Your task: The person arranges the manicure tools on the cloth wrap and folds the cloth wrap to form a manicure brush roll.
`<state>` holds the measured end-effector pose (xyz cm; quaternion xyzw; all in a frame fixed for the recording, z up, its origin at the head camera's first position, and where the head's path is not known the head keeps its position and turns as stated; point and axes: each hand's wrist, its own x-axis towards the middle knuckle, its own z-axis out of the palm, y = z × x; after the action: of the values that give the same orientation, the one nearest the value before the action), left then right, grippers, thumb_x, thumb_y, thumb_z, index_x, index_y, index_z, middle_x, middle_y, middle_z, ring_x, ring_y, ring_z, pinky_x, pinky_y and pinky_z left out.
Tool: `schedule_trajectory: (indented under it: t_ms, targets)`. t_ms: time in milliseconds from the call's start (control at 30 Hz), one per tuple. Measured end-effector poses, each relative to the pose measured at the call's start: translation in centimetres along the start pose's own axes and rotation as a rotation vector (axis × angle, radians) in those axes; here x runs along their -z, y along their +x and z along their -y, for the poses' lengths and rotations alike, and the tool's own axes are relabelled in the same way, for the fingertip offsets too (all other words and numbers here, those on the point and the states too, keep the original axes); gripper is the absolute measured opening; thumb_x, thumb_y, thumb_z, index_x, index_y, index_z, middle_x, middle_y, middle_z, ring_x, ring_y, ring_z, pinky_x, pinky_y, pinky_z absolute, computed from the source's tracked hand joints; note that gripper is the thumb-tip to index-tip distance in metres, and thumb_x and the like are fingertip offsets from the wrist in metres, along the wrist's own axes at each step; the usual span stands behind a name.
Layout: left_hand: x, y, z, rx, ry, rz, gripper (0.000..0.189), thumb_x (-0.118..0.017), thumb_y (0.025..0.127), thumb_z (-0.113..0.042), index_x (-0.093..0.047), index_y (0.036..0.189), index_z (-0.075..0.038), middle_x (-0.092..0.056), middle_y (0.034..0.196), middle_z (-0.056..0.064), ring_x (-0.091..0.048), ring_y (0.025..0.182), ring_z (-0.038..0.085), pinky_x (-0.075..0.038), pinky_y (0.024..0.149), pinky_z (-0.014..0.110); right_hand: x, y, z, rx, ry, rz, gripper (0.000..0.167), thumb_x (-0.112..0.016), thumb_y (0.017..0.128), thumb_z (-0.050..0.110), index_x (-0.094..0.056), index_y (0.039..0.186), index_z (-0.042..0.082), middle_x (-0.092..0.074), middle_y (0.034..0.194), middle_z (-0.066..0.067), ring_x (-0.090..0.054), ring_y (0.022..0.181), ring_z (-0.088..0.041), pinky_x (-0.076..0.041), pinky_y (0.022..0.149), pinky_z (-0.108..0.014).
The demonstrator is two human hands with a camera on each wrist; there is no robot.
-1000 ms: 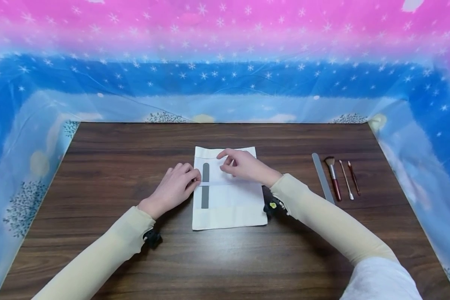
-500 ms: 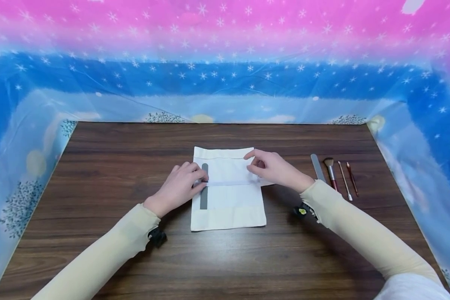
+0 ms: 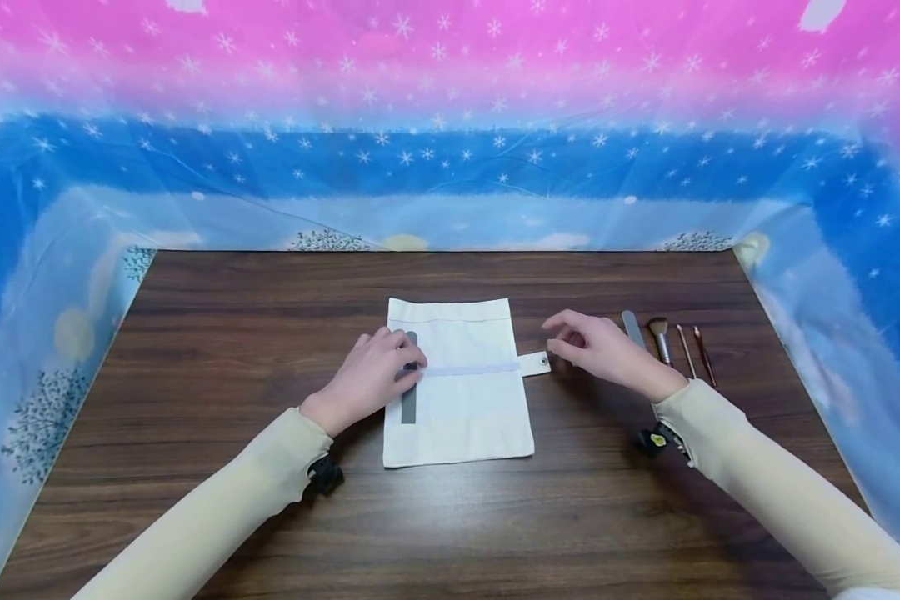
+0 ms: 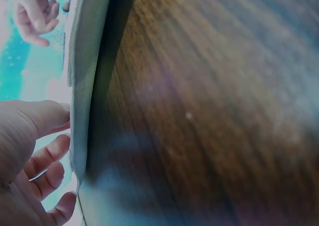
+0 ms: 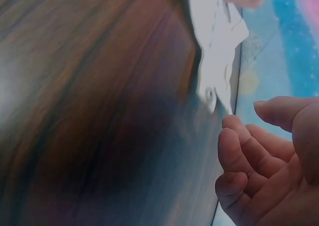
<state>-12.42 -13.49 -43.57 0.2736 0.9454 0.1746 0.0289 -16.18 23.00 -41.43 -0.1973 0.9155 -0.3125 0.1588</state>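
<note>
Our left hand (image 3: 367, 372) lies over the left side of the white wrap (image 3: 476, 417), its bent fingers at the grey file (image 3: 408, 408) near the pale band (image 3: 472, 368); whether thumb and finger pinch anything there, we cannot tell. Our right hand (image 3: 603, 350) holds nothing: thumb and fingers stand apart, loosely bent, just beside the tip of the strap (image 3: 532, 364) with its snap.

The wrap lies flat on the table (image 3: 450, 533) between our hands, the file upright along its left edge and passing under the band. We judge the wrap light, soft and apt to crease or slide, so it is best steadied flat by an edge. The file looks thin and stiff; we'd take it by its long sides.

Farther right, near our right wrist, lie another file (image 3: 632, 327), a brush (image 3: 661, 340) and two slim tools (image 3: 704, 353).
</note>
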Motion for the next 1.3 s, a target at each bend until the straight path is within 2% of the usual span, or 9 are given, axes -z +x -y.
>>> schedule_trajectory:
  t_ms: [233, 500, 667, 767, 867, 1100, 1300]
  targets:
    - [-0.3, -0.1, -0.1, -0.016, -0.017, -0.013, 0.012, -0.076, 0.097, -0.019, -0.080, 0.108, -0.016, -0.065, 0.100, 0.001, -0.048, 0.088, 0.021, -0.037, 0.077, 0.039, 1.1, -1.5, -1.9, -0.046, -0.018, -0.040, 0.035, -0.061, 0.107, 0.024, -0.061, 0.138, 0.008, -0.072, 0.101, -0.006, -0.064, 0.076, -0.019, -0.050, 0.069, -0.039]
    - [-0.4, 0.0, -0.4, -0.028, -0.011, -0.009, 0.009, -0.076, 0.097, -0.018, -0.079, 0.105, -0.017, -0.062, 0.096, 0.001, -0.048, 0.086, 0.021, -0.037, 0.075, 0.038, 2.2, -3.0, -3.9, -0.070, -0.067, -0.070, 0.035, -0.060, 0.107, 0.024, -0.062, 0.136, 0.006, -0.073, 0.106, -0.010, -0.065, 0.077, -0.015, -0.052, 0.068, -0.036]
    - [-0.5, 0.0, -0.5, -0.025, -0.002, -0.004, 0.007, -0.076, 0.097, -0.019, -0.078, 0.104, -0.017, -0.061, 0.096, 0.000, -0.048, 0.086, 0.021, -0.037, 0.075, 0.038, 3.0, -3.8, -4.6, -0.113, -0.141, -0.108, 0.032, -0.060, 0.106, 0.019, -0.063, 0.134, 0.004, -0.073, 0.112, -0.018, -0.069, 0.086, -0.026, -0.055, 0.072, -0.043]
    - [-0.5, 0.0, -0.6, -0.021, -0.004, -0.002, 0.006, -0.077, 0.097, -0.018, -0.078, 0.103, -0.017, -0.061, 0.096, 0.000, -0.048, 0.087, 0.022, -0.037, 0.076, 0.038, 3.5, -4.2, -4.8, -0.170, -0.178, -0.125, 0.032, -0.058, 0.106, 0.016, -0.062, 0.134, 0.000, -0.071, 0.115, -0.023, -0.070, 0.095, -0.034, -0.054, 0.079, -0.050]
    - [-0.4, 0.1, -0.6, -0.021, -0.006, -0.004, 0.005, -0.077, 0.097, -0.018, -0.077, 0.101, -0.016, -0.061, 0.096, 0.001, -0.048, 0.087, 0.022, -0.038, 0.076, 0.038, 3.9, -4.5, -5.0, -0.233, -0.211, -0.144, 0.033, -0.058, 0.106, 0.015, -0.061, 0.134, -0.003, -0.070, 0.119, -0.027, -0.070, 0.098, -0.039, -0.054, 0.080, -0.054]
    - [-0.4, 0.1, -0.7, -0.023, 0.001, -0.018, 0.004, -0.077, 0.096, -0.018, -0.076, 0.100, -0.017, -0.060, 0.095, 0.000, -0.048, 0.086, 0.022, -0.038, 0.074, 0.038, 4.0, -4.8, -5.4, -0.282, -0.362, -0.141, 0.033, -0.063, 0.103, 0.018, -0.063, 0.126, -0.005, -0.070, 0.111, -0.025, -0.069, 0.086, -0.034, -0.054, 0.072, -0.054]
    - [-0.4, 0.2, -0.7, -0.033, -0.005, -0.024, 0.004, -0.076, 0.097, -0.017, -0.077, 0.101, -0.017, -0.060, 0.094, 0.000, -0.048, 0.085, 0.022, -0.037, 0.073, 0.038, 3.9, -4.5, -5.8, -0.294, -0.400, -0.145, 0.032, -0.065, 0.102, 0.018, -0.064, 0.122, -0.007, -0.070, 0.106, -0.024, -0.068, 0.080, -0.032, -0.054, 0.069, -0.052]
